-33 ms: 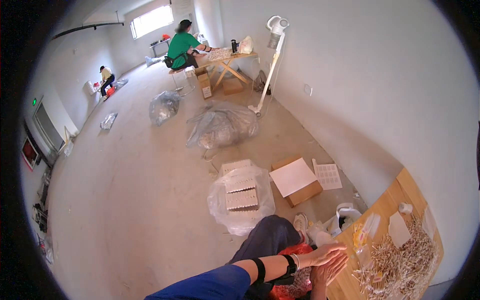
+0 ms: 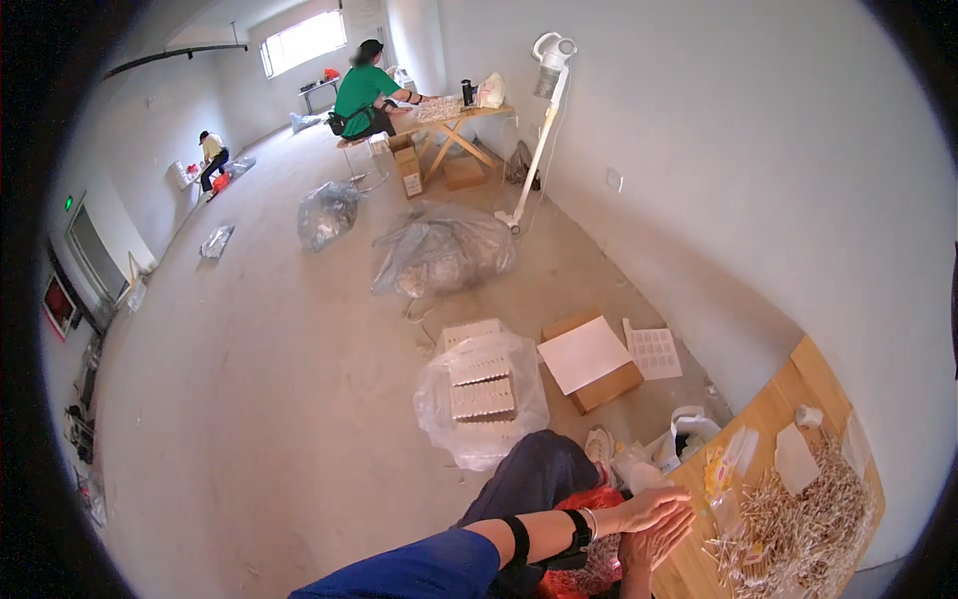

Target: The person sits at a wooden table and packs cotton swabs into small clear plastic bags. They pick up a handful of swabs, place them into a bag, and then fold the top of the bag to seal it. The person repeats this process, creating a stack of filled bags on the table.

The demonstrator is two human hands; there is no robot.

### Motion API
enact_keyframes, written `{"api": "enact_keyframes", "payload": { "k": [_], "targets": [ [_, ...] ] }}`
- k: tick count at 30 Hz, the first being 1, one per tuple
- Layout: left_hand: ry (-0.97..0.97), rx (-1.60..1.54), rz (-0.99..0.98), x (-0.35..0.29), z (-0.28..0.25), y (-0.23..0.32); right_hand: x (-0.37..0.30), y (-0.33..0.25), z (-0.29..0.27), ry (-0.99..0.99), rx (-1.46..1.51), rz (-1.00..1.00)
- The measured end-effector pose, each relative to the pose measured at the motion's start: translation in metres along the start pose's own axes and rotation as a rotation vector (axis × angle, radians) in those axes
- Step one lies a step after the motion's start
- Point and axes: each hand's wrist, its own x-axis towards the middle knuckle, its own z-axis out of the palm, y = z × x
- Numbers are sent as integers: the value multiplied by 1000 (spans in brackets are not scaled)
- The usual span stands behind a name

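My left hand (image 2: 651,507) and my right hand (image 2: 659,540) are close together at the near left edge of a wooden table (image 2: 689,559). Both have their fingers stretched out, the left partly above the right; I see nothing held in either. On the tabletop, to their right, spreads a loose heap of thin pale sticks (image 2: 798,524), too small to name surely. Beside it are a yellow-and-clear packet (image 2: 717,471), a clear plastic sleeve (image 2: 739,449) and a white card (image 2: 795,459). A red plastic bag (image 2: 574,579) sits in my lap, partly hidden by my left forearm.
A clear bag of white ridged boxes (image 2: 482,399) and a cardboard box (image 2: 609,387) under a white sheet (image 2: 586,354) stand on the floor ahead. Farther off are a large grey plastic bag (image 2: 449,255), a white upright vacuum (image 2: 544,130) and a person in green (image 2: 364,95) at another table.
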Motion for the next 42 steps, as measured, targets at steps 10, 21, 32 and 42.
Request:
{"api": "enact_keyframes", "payload": {
  "k": [10,21,32,42],
  "targets": [
    [23,17,35,3,-2,16,6,4,12,-55,22,76],
    [105,27,52,4,2,6,2,20,54,152,-75,-70],
    [154,22,51,0,6,9,2,12,33,249,-160,-73],
    [91,26,75,2,-2,3,0,10,25,240,-141,-79]
  ]
}}
